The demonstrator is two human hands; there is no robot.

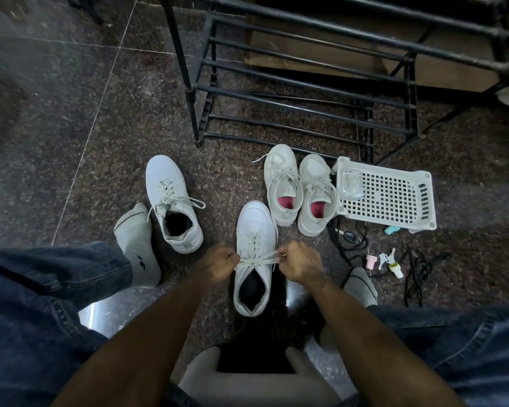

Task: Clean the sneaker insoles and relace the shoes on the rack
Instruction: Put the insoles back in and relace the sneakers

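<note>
Relacing step: white sneaker (254, 254) on floor between the feet. Left hand (218, 264) at 9 o'clock, right hand (300, 261) at 3, each pinching the lace (257, 260), taut. Next, likely: cross ends, knot.

The rack (291, 83) is cut off at the top edge; the small items (390, 262) beside the basket (385, 195) are too small to identify.
</note>
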